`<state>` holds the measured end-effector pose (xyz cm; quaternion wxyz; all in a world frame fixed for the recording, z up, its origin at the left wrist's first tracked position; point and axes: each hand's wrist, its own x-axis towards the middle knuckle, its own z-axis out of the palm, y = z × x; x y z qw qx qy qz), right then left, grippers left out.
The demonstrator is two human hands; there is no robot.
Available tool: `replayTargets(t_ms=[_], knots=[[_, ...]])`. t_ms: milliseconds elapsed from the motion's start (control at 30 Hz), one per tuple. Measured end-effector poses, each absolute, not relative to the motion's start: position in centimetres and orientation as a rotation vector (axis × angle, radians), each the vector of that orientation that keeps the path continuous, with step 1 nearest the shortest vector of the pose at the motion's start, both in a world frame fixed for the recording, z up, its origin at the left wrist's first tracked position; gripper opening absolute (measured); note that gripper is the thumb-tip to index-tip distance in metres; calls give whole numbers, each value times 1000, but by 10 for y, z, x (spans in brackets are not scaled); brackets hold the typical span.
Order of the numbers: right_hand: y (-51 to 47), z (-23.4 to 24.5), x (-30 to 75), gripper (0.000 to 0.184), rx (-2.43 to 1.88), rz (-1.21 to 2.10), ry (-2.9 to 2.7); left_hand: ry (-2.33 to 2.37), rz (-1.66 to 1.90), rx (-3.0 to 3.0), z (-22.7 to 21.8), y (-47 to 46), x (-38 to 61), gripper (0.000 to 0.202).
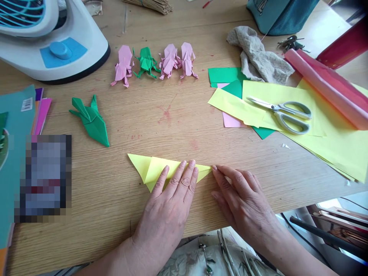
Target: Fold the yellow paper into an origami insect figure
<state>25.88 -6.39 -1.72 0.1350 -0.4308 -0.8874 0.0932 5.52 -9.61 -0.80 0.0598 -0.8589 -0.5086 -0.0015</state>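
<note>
A folded yellow paper [149,166] lies on the wooden table [115,214] near its front edge, shaped like a long triangle with a flap. My left hand [169,199] lies flat on its right half, fingers stretched out and pressing it down. My right hand [241,199] rests on the table beside it, its fingertips together at the paper's right tip.
Three pink origami frogs [169,59] and a green one [146,62] stand in a row at the back. A larger green folded piece [92,119] lies left. Scissors [283,113] rest on yellow and green sheets [339,145] at right, by rolled pink paper [327,86], a cloth [258,55], a fan base [54,46] and books [14,153].
</note>
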Motion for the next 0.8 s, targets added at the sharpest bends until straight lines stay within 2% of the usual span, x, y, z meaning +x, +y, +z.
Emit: replayTargets(t_ms=[133, 800], knots=[[-66, -18, 261, 51, -1252, 210, -2597, -1534, -4, -2604, -9, -96, 55, 53], [-61, -13, 257, 48, -1253, 218, -2690, -1536, -26, -2595, -9, -96, 55, 53]])
